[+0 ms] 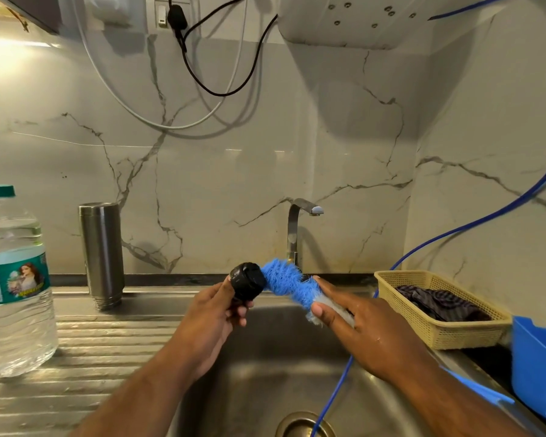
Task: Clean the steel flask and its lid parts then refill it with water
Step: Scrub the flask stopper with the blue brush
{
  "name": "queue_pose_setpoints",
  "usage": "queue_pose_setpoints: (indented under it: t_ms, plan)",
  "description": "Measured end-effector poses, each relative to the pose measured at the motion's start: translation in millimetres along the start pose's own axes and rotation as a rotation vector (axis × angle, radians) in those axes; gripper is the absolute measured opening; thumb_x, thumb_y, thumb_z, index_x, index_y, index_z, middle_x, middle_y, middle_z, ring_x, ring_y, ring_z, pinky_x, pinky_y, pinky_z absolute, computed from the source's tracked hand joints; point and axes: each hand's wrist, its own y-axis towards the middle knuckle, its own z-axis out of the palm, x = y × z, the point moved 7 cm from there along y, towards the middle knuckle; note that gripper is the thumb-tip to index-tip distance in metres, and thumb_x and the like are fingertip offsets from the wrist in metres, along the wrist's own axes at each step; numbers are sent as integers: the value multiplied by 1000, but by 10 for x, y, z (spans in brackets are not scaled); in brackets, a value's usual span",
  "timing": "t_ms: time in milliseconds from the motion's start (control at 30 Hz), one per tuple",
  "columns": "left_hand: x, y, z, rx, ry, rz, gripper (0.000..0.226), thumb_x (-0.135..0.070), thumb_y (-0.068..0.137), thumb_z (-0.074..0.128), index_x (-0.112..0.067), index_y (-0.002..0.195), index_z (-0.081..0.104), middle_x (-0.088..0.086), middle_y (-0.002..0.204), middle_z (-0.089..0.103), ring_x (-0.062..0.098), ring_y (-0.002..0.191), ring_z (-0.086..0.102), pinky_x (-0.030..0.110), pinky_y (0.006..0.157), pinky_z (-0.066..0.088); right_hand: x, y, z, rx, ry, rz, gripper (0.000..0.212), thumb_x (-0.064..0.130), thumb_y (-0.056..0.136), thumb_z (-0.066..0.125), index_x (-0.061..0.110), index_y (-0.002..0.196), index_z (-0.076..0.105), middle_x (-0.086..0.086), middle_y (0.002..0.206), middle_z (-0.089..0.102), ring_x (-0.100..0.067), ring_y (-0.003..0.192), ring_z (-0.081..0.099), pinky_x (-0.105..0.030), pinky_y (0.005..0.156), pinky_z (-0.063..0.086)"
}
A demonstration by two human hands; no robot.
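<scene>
Our left hand (215, 313) grips the black lid (247, 283) while our right hand (360, 329) pinches the blue brush (286, 283), its long axis slanting up-left, tip touching the lid.

cloth (438, 302) in yellow basket (448, 337)

Over your steel sink basin (265, 367) the black round lid part (248, 282) sits in your left hand (215, 313), touching the blue fuzzy brush (286, 283) in your right hand (363, 326); the chrome tap (297, 228) stands behind. Left on the drainboard (108, 335) stands the inverted steel flask (101, 253), the clear plastic bottle (13, 285) farther left; the beige mesh basket (448, 334) lies right.
</scene>
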Motion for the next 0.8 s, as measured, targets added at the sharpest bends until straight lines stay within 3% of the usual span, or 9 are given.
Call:
queue_pose_setpoints:
  t_ms: [100,200,333,433,567,667,800]
  plan:
    - [3,25,-38,-24,-27,-15,37,-31,108,40,-9,120,68,11,79,61,13,65,48,29,65,42,24,-16,-72,-51,52,-24,63,78,88,28,60,149,29,19,126,68,4,104,61,-22,87,52]
    - [27,-31,-6,9,50,-62,37,-32,108,39,-12,119,68,11,82,63,14,67,50,30,66,43,99,-31,-163,-147,180,-72,49,77,91,34,73,140,30,23,110,72,6,91,65,-21,77,56]
    - [110,-194,279,138,156,-145,41,-29,109,34,-6,115,68,9,78,61,14,64,48,30,62,40,211,-30,-35,-114,191,-118,50,86,89,28,77,138,25,33,130,61,8,114,60,-34,95,56]
    - [115,-192,302,129,112,-172,41,-30,108,34,-7,118,67,7,74,59,14,63,46,32,63,38,124,2,-15,-115,235,-68,51,87,88,29,77,138,23,29,139,58,2,125,56,-40,103,52]
    - [110,-145,201,79,30,-178,44,-30,109,29,-6,122,63,7,73,57,14,61,45,33,63,39,152,-31,-7,-31,211,-121,56,89,87,29,75,141,25,26,129,65,4,114,61,-36,97,55]
    - [135,-140,208,96,50,-179,44,-31,110,28,-8,121,63,7,72,56,14,60,45,33,62,38,111,-8,-73,-77,238,-86,59,92,83,26,77,139,23,26,137,60,4,121,57,-39,102,53]
    - [118,-149,163,67,117,-129,39,-27,109,32,-8,115,65,10,76,58,15,63,48,33,63,42,265,-59,-70,-41,69,-152,56,91,84,19,79,139,15,26,126,66,4,108,61,-32,92,54]
